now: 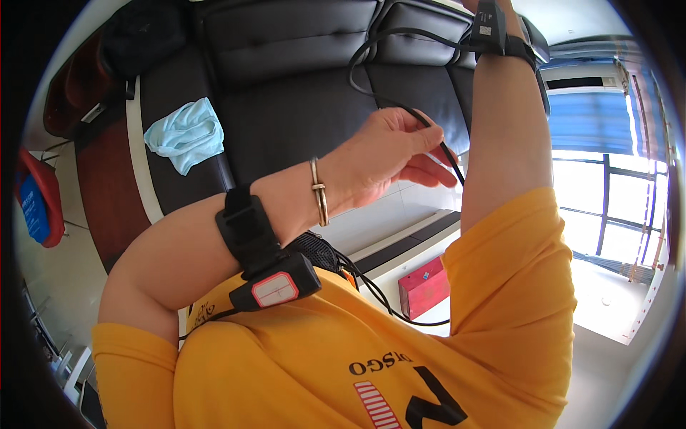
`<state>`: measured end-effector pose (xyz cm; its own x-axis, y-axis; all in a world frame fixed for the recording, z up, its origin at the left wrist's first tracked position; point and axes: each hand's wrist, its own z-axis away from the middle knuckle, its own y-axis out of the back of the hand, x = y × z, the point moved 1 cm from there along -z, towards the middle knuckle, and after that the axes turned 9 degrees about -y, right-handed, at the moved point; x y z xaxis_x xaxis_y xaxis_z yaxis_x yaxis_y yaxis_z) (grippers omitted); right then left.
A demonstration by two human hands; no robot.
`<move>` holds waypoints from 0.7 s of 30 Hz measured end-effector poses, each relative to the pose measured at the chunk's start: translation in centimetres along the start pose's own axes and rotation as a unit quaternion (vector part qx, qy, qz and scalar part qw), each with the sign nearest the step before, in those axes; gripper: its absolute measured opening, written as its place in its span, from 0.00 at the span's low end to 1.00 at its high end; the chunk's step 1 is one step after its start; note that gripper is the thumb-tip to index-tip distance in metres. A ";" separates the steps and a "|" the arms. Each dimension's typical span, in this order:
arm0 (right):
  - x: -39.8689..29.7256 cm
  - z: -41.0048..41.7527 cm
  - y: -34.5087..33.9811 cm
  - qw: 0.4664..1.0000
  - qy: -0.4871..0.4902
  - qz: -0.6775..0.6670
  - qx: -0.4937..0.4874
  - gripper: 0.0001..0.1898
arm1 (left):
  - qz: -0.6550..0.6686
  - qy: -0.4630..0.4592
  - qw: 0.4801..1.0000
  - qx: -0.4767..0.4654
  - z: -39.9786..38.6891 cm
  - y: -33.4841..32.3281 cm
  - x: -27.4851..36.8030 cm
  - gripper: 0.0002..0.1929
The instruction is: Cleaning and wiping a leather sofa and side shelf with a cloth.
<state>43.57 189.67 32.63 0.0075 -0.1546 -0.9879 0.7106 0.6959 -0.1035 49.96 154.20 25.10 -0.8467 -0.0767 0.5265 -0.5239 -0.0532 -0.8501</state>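
Note:
My left hand (386, 150), with a metal bangle (319, 187) at its wrist, pinches a thin black cable (352, 67) between thumb and fingers. The other fingers are loosely spread. From there the cable loops up to a black device (489, 29) strapped on my right wrist. My right arm is stretched away from me, and only a sliver of my right hand (474, 4) shows at the top edge; its fingers are cut off. A second black device (276, 284) with a red-bordered label is strapped to my left forearm. Beyond my left hand stands a black leather sofa (284, 102).
A light-blue cloth (187, 134) lies on the sofa's left part, near a black bag (142, 32). Several black cables (378, 292) run beside my waist. A red box (426, 287) sits on a white surface. A red plastic seat (51, 214) is far left; a window (581, 193) is right.

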 end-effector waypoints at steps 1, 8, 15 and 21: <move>0.0 0.0 0.5 1.000 -0.011 -0.011 -0.007 0.09 | -0.020 -0.018 0.999 0.033 -0.1 0.0 0.1 0.10; -1.0 -1.5 2.6 0.998 0.002 -0.002 0.067 0.10 | -0.126 -0.069 0.980 0.137 -1.7 2.7 0.8 0.10; 1.6 0.1 1.2 0.995 -0.078 0.029 0.059 0.12 | -0.206 0.162 0.962 -0.077 -0.5 4.4 0.5 0.15; 2.6 3.1 6.5 0.686 -0.088 0.712 0.122 0.19 | -0.409 0.299 0.830 -0.232 3.8 6.3 1.1 0.16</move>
<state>50.41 191.62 29.73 0.8862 0.4618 -0.0363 -0.0085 0.0946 0.9955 46.06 149.97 20.39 -0.0124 0.3125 0.9498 -0.8084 0.5559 -0.1935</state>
